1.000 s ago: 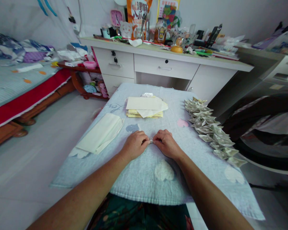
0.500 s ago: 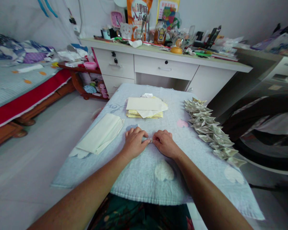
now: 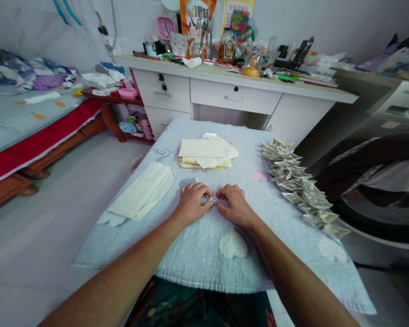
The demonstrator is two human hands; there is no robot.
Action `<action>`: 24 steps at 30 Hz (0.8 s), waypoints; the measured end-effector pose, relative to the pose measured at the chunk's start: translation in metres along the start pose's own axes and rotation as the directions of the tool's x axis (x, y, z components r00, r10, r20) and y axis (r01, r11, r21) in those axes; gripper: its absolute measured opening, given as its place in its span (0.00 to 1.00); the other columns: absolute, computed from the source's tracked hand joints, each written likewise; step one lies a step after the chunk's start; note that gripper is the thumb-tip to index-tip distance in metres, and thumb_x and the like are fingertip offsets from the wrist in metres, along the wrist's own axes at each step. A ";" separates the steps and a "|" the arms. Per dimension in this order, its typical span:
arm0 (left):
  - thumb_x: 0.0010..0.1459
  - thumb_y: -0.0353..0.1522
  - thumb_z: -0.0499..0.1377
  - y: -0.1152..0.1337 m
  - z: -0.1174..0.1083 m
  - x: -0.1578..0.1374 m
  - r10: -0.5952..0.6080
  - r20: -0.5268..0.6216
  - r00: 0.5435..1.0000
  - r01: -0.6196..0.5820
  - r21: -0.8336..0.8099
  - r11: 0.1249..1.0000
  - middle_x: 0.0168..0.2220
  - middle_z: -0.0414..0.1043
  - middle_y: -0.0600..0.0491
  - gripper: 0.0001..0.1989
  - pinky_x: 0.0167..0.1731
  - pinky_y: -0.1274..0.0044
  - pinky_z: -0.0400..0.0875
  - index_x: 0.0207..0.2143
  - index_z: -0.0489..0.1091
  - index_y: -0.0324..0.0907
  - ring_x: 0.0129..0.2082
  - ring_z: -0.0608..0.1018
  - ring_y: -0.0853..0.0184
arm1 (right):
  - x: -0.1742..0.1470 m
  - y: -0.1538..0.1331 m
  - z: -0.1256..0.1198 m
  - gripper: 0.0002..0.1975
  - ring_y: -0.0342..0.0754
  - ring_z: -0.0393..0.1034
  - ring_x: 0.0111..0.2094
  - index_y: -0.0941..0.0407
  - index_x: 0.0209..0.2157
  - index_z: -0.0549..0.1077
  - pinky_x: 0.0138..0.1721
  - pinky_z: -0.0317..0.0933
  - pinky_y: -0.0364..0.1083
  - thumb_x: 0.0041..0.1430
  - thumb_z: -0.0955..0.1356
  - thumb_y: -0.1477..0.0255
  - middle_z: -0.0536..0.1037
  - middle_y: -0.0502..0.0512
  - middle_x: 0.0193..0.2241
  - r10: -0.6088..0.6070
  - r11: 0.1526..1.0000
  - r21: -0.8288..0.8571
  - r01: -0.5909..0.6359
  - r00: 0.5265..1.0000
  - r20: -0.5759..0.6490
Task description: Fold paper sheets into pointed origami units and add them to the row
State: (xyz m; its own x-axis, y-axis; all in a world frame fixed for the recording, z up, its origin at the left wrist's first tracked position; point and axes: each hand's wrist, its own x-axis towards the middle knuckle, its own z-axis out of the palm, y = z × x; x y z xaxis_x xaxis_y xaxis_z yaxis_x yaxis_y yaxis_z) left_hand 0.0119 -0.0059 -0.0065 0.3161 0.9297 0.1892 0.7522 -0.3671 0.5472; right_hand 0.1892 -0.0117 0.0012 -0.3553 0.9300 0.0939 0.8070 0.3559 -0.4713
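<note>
Between my two hands is a small piece of folded paper (image 3: 213, 200), mostly covered by fingers. My left hand (image 3: 192, 202) pinches its left end between thumb and fingertips. On the other end, my right hand (image 3: 234, 203) is closed in the same kind of pinch. Both hands rest low over the cloth-covered table (image 3: 204, 254). A stack of cream and yellow paper sheets (image 3: 204, 149) lies beyond the hands. To the left is a pile of pale paper sheets (image 3: 145, 188). Rows of folded paper boats (image 3: 298, 181) stand along the right side.
A white desk (image 3: 235, 95) crowded with jars and packets stands behind the table. On the right is a front-loading washing machine (image 3: 388, 109). A bed (image 3: 37, 118) and a small wooden stand (image 3: 105, 104) are on the left.
My hands have drawn slightly apart, and the right fingers have loosened a little from their curl. More of the small folded paper shows between them.
</note>
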 end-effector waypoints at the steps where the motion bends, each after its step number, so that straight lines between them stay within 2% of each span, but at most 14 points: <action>1: 0.50 0.32 0.63 0.000 0.000 0.000 0.012 0.000 1.000 -0.012 -0.017 1.000 0.37 0.73 0.55 0.06 0.42 0.69 0.57 0.32 0.70 0.44 0.42 0.70 0.60 | 0.000 0.000 -0.001 0.06 0.50 0.60 0.38 0.55 0.35 0.73 0.40 0.48 0.48 0.52 0.69 0.73 0.71 0.53 0.33 -0.005 1.000 0.004 0.005 1.000 0.002; 6: 0.51 0.30 0.61 0.001 0.000 0.000 0.079 0.010 0.997 -0.078 -0.073 0.994 0.33 0.74 0.56 0.04 0.42 0.70 0.58 0.31 0.69 0.44 0.39 0.72 0.62 | -0.001 0.000 -0.002 0.07 0.49 0.60 0.38 0.55 0.35 0.73 0.41 0.49 0.48 0.53 0.70 0.71 0.71 0.53 0.33 -0.014 1.000 0.027 0.014 1.000 0.001; 13: 0.50 0.29 0.62 -0.002 0.002 0.001 0.091 0.021 0.996 -0.088 -0.099 0.991 0.31 0.74 0.57 0.04 0.41 0.71 0.59 0.30 0.69 0.43 0.37 0.73 0.64 | 0.000 -0.003 -0.003 0.08 0.50 0.60 0.39 0.56 0.36 0.73 0.40 0.49 0.48 0.52 0.70 0.72 0.71 0.54 0.34 0.017 1.000 0.016 -0.017 1.000 0.017; 17: 0.49 0.28 0.62 0.000 0.001 0.001 0.093 0.015 0.996 -0.090 -0.146 0.985 0.31 0.74 0.57 0.05 0.41 0.72 0.60 0.30 0.69 0.43 0.36 0.73 0.65 | -0.001 -0.001 -0.005 0.06 0.49 0.60 0.39 0.56 0.34 0.73 0.41 0.49 0.47 0.52 0.71 0.73 0.71 0.53 0.33 -0.011 0.997 0.071 0.010 1.000 0.015; 21: 0.49 0.27 0.62 0.001 -0.001 0.001 0.109 -0.022 0.994 -0.111 -0.233 0.966 0.33 0.75 0.56 0.09 0.41 0.74 0.63 0.36 0.71 0.43 0.36 0.74 0.66 | -0.003 0.004 -0.006 0.05 0.49 0.61 0.40 0.55 0.34 0.73 0.42 0.51 0.48 0.54 0.71 0.72 0.72 0.53 0.34 -0.054 0.986 0.156 0.057 0.998 -0.024; 24: 0.53 0.30 0.62 0.001 -0.002 0.001 0.148 -0.011 0.989 -0.146 -0.248 0.958 0.34 0.77 0.54 0.05 0.41 0.74 0.64 0.34 0.74 0.43 0.36 0.75 0.66 | -0.003 0.006 -0.007 0.04 0.49 0.62 0.41 0.55 0.34 0.73 0.44 0.52 0.48 0.55 0.71 0.73 0.72 0.53 0.36 -0.100 0.969 0.221 0.112 0.993 -0.062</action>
State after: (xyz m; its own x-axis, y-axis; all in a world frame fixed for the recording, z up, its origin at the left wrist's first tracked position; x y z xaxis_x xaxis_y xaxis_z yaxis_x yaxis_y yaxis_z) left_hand 0.0114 -0.0049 -0.0041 0.4178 0.8653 0.2769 0.5309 -0.4799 0.6985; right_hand 0.1985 -0.0119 0.0039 -0.4046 0.8935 0.1947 0.6377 0.4282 -0.6403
